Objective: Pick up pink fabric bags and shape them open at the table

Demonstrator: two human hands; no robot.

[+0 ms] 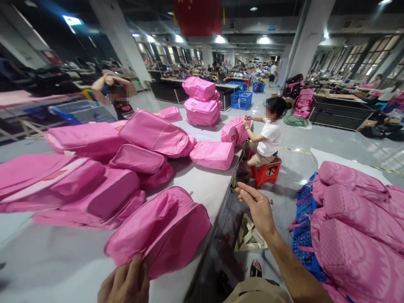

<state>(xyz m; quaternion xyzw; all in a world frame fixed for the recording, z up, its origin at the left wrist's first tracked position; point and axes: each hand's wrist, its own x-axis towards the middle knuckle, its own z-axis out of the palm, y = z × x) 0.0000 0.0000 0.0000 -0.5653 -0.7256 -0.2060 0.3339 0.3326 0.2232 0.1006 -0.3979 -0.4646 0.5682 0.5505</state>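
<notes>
A pink bag (176, 235) lies near the front edge of the white-topped table (202, 185), its rounded side turned up and a seam running over it. My left hand (126, 277) is closed on the bag's near edge, with the fingertips on the fabric and the thumb mostly hidden. Off to the right, beyond the table's edge, my right hand (259, 208) is raised in the air, apart from the bag. Its thumb and fingers are pinched together; whether a small thing is between them is too fine to make out.
Several pink bags (151, 134) are piled across the table's left and far parts. A co-worker in a white shirt (271, 141) sits on a red stool (267, 172), handling another bag (235, 131). At right, patterned pink bags (356, 235) fill a blue crate (304, 227).
</notes>
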